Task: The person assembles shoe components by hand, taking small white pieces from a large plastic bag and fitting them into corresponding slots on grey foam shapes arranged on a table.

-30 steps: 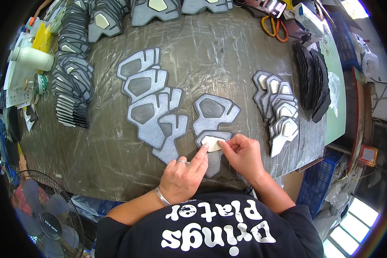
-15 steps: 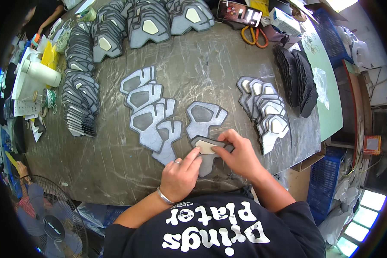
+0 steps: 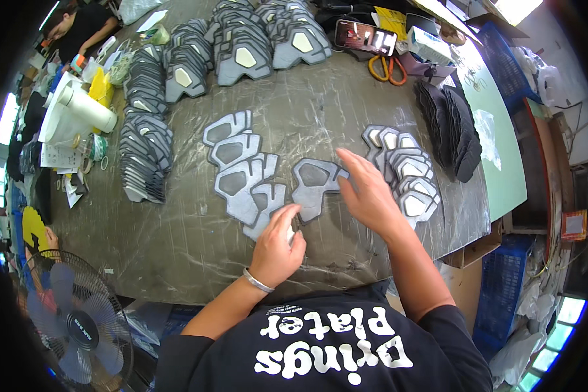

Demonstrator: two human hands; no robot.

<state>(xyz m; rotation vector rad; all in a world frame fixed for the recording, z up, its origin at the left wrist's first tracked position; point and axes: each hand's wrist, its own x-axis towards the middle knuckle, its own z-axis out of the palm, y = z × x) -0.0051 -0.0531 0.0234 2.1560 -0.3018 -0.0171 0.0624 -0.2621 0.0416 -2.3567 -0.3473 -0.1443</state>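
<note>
Flat grey cut-out piece with a dark recess lies in front of me. My right hand is over its right end, fingers stretched and apart, nothing visibly held. My left hand hovers by the nearest end of an overlapping row of similar grey pieces. Its fingers are bent toward the thumb, with a pale sliver between them, too hidden to name. To the right, overlapping grey pieces with cream inserts are partly covered by my right hand and forearm.
Stacked grey pieces with cream inserts line the back and left. Orange-handled scissors, a phone and black pieces lie at the back right. A white bottle stands left; a fan is near left. Another person sits far left.
The piece with the cream insert has left the spot between my hands. My right hand has risen and opened, moving forward; my left hand has come off the piece. The view has shifted slightly.
</note>
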